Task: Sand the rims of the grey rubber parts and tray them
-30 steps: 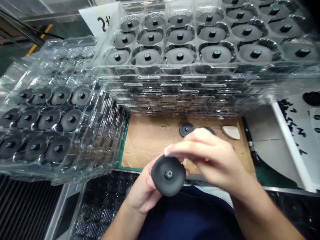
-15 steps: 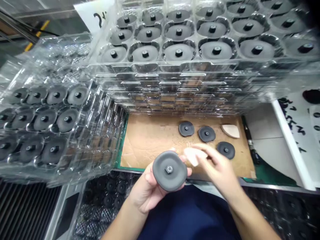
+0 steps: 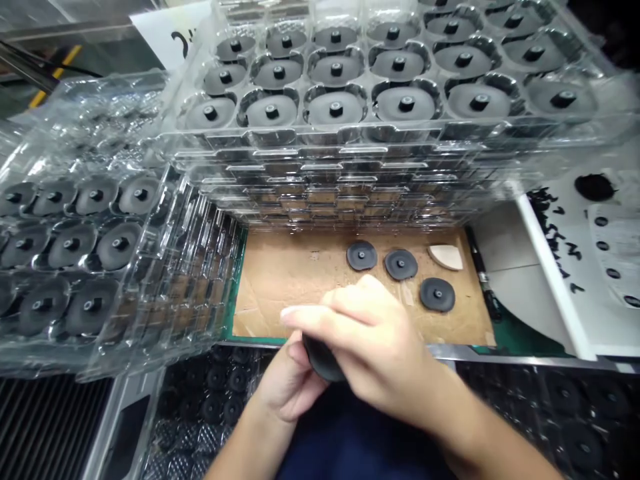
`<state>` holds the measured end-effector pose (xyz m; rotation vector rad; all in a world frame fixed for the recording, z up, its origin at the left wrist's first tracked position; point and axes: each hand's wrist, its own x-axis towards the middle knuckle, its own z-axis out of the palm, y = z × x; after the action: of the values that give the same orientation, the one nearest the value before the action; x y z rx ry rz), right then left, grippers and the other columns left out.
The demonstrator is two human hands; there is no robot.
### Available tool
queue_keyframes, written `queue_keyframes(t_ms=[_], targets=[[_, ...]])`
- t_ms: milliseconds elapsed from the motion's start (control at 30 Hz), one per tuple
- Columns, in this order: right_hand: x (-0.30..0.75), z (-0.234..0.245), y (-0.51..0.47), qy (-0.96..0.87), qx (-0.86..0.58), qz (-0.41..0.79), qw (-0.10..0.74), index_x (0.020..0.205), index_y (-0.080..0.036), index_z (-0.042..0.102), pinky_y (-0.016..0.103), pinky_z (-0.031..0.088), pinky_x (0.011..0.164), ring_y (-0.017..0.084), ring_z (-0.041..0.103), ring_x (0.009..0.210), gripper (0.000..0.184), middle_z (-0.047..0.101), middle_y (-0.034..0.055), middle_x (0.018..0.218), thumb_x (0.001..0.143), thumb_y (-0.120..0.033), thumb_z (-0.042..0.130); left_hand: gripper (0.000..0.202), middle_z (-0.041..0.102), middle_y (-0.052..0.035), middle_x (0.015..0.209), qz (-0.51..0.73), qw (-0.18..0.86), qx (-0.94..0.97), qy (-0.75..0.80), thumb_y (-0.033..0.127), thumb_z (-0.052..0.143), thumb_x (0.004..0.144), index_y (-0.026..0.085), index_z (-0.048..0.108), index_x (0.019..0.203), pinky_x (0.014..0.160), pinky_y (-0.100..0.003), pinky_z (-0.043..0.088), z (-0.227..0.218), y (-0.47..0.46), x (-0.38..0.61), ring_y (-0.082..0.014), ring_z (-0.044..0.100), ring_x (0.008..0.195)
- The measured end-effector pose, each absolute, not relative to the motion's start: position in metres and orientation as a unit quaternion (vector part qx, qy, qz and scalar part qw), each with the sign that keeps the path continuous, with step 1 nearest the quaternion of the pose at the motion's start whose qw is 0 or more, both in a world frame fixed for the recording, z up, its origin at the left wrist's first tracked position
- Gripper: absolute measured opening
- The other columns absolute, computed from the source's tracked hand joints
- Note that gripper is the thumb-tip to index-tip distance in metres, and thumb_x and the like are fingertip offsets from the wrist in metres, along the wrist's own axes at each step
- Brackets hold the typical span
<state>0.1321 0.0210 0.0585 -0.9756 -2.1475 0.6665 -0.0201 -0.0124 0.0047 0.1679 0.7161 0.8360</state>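
Note:
My left hand (image 3: 285, 390) holds a round black rubber disc (image 3: 320, 360) from below, low in the middle of the view. My right hand (image 3: 370, 347) lies over the disc with fingers curled across its top and hides most of it. Whether the right hand also carries something small I cannot make out. Three more black discs (image 3: 400, 265) lie on the brown cardboard sheet (image 3: 285, 273) just beyond my hands, with a pale wedge-shaped piece (image 3: 445, 257) beside them.
A tall stack of clear plastic trays (image 3: 350, 173) filled with grey discs stands behind the cardboard. Another clear tray stack (image 3: 100, 267) with discs leans at the left. A white board (image 3: 575, 267) with black scraps sits at the right. A bin of black parts (image 3: 220, 387) lies below.
My right hand has come back over the disc and now covers it; half a second ago it was off to the right with the disc's face showing. The view has shifted slightly.

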Motion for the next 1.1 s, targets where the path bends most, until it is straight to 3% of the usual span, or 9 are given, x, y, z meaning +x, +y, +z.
queue_keyframes(t_ms=[133, 300, 433, 500, 567, 667, 767, 967, 1100], targets=[[0.137, 0.062, 0.023, -0.825, -0.447, 0.238, 0.252, 0.096, -0.018, 0.068, 0.03, 0.027, 0.062, 0.014, 0.05, 0.062, 0.032, 0.062, 0.0009, 0.07, 0.088, -0.007, 0.039, 0.058, 0.071, -0.0037, 0.096, 0.404, 0.845, 0.107, 0.334, 0.046, 0.077, 0.057, 0.02, 0.067, 0.108, 0.085, -0.027, 0.048, 0.007, -0.009, -0.02, -0.019, 0.064, 0.09], [0.122, 0.058, 0.016, -0.808, -0.446, 0.172, 0.343, 0.1, -0.012, 0.068, 0.031, 0.033, 0.06, 0.016, 0.05, 0.062, 0.031, 0.065, 0.0051, 0.075, 0.091, -0.012, 0.038, 0.044, 0.071, 0.0013, 0.085, 0.442, 0.826, 0.111, 0.331, 0.045, 0.078, 0.055, 0.022, 0.072, 0.093, 0.079, -0.018, 0.048, 0.007, -0.005, -0.019, -0.0143, 0.064, 0.085], [0.123, 0.055, -0.003, -0.782, -0.491, 0.191, 0.334, 0.103, -0.004, 0.066, 0.029, 0.038, 0.052, 0.015, 0.049, 0.054, 0.029, 0.062, 0.0066, 0.066, 0.086, -0.007, 0.044, 0.056, 0.072, 0.0016, 0.103, 0.478, 0.798, 0.101, 0.352, 0.033, 0.084, 0.05, 0.028, 0.069, 0.103, 0.086, -0.021, 0.049, 0.006, -0.002, -0.022, -0.017, 0.065, 0.096], [0.131, 0.051, -0.009, -0.743, -0.477, 0.306, 0.357, 0.101, -0.012, 0.068, 0.024, 0.043, 0.053, 0.013, 0.055, 0.056, 0.025, 0.064, 0.003, 0.067, 0.086, -0.01, 0.048, 0.055, 0.072, 0.0015, 0.106, 0.488, 0.804, 0.106, 0.323, 0.032, 0.084, 0.051, 0.029, 0.068, 0.104, 0.087, -0.024, 0.05, 0.006, -0.001, -0.023, -0.0189, 0.066, 0.096], [0.141, 0.042, -0.012, -0.661, -0.509, 0.4, 0.38, 0.1, -0.023, 0.067, 0.018, 0.049, 0.062, 0.01, 0.063, 0.07, 0.021, 0.069, -0.001, 0.082, 0.087, -0.015, 0.052, 0.052, 0.072, 0.0015, 0.106, 0.496, 0.809, 0.104, 0.298, 0.032, 0.082, 0.055, 0.029, 0.068, 0.105, 0.086, -0.024, 0.051, 0.006, 0.0, -0.023, -0.0182, 0.066, 0.098], [0.156, 0.021, -0.01, -0.548, -0.592, 0.417, 0.42, 0.103, -0.031, 0.066, 0.017, 0.051, 0.074, 0.012, 0.065, 0.088, 0.019, 0.071, -0.0046, 0.1, 0.088, -0.025, 0.056, 0.052, 0.071, 0.0015, 0.107, 0.494, 0.813, 0.095, 0.294, 0.033, 0.082, 0.056, 0.028, 0.068, 0.106, 0.087, -0.023, 0.05, 0.006, 0.001, -0.021, -0.0185, 0.066, 0.099], [0.164, 0.01, -0.007, -0.509, -0.625, 0.421, 0.415, 0.104, -0.03, 0.067, 0.021, 0.053, 0.068, 0.015, 0.067, 0.084, 0.02, 0.072, -0.0024, 0.098, 0.087, -0.03, 0.057, 0.054, 0.07, 0.0018, 0.108, 0.484, 0.818, 0.088, 0.297, 0.035, 0.082, 0.054, 0.028, 0.068, 0.105, 0.086, -0.025, 0.052, 0.007, 0.001, -0.02, -0.0198, 0.067, 0.094], [0.143, 0.05, -0.003, -0.603, -0.602, 0.241, 0.466, 0.116, -0.025, 0.061, 0.034, 0.05, 0.079, 0.022, 0.062, 0.096, 0.029, 0.067, 0.0051, 0.11, 0.088, -0.02, 0.052, 0.054, 0.068, 0.0004, 0.108, 0.49, 0.803, 0.101, 0.325, 0.033, 0.083, 0.053, 0.027, 0.067, 0.104, 0.086, -0.026, 0.05, 0.014, -0.003, -0.013, -0.02, 0.066, 0.094], [0.122, 0.066, 0.0, -0.76, -0.446, 0.263, 0.393, 0.113, -0.013, 0.06, 0.034, 0.049, 0.072, 0.019, 0.062, 0.078, 0.028, 0.069, 0.0081, 0.089, 0.088, -0.011, 0.046, 0.042, 0.069, -0.0022, 0.104, 0.48, 0.789, 0.117, 0.366, 0.031, 0.08, 0.06, 0.024, 0.068, 0.099, 0.093, -0.028, 0.046, 0.013, -0.006, -0.013, -0.0192, 0.063, 0.098]])
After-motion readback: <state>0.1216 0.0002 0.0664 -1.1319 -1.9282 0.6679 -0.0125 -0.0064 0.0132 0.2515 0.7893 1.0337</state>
